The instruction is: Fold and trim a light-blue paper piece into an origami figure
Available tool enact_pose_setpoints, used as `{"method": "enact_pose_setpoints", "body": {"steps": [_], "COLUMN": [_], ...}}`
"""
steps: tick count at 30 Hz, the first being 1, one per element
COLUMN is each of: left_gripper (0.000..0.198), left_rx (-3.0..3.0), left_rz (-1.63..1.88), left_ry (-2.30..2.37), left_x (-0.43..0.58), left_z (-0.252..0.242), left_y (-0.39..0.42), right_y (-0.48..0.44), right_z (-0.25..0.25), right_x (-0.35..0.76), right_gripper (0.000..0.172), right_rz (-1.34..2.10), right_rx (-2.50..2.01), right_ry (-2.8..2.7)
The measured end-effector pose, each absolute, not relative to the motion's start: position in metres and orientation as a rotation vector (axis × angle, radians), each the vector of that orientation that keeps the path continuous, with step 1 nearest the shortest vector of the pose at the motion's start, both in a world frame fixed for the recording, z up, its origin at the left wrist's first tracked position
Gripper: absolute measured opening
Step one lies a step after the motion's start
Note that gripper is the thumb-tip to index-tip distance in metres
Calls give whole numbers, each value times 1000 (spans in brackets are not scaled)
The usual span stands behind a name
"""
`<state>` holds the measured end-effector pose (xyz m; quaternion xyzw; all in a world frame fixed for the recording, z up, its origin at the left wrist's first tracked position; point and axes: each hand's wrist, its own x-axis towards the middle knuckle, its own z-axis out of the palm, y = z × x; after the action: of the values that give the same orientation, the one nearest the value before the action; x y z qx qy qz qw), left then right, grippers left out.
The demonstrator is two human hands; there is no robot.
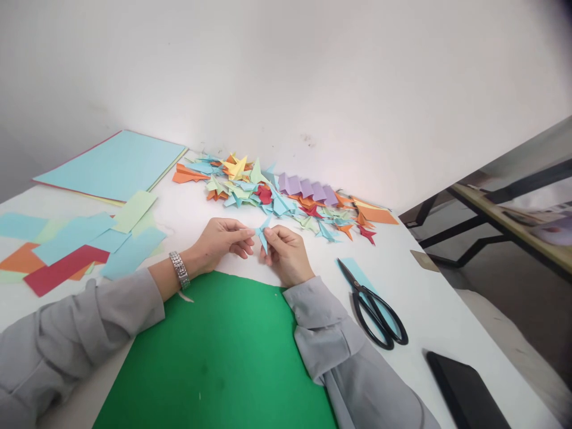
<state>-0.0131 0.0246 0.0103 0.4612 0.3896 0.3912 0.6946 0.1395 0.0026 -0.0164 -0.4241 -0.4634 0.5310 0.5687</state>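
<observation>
Paper figure [263,235], blue, pinched by left hand [223,242] and right hand [289,250]; shaping step seems current, next move likely calls for careful creasing; folded pieces [282,205] beyond hands.

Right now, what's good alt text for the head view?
Two hands pinch a folded blue paper above a white table. Folded paper shapes lie piled behind, loose paper pieces at left, scissors and a black device at right.

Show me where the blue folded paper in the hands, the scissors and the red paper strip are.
blue folded paper [262,233]: head view, on the middle of its folded body
scissors [358,288]: head view, near the joint between blades and handles
red paper strip [66,270]: head view, mid-face
</observation>
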Motion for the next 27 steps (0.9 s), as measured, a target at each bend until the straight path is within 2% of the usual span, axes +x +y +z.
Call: {"method": "enact_pose_setpoints", "body": {"steps": [18,27], "left_gripper": [24,15], "left_rx": [1049,1104], "left_rz": [854,827], "left_ry": [839,833], "left_x": [-16,-13], "left_z": [9,6], "left_y": [26,27], "right_y": [4,5], "right_z": [-18,-15], "right_x": [143,143], "right_gripper": [32,36], "right_rz": [1246,1238], "right_rx": [-995,-1008], "right_ry": [-1030,-943]}}
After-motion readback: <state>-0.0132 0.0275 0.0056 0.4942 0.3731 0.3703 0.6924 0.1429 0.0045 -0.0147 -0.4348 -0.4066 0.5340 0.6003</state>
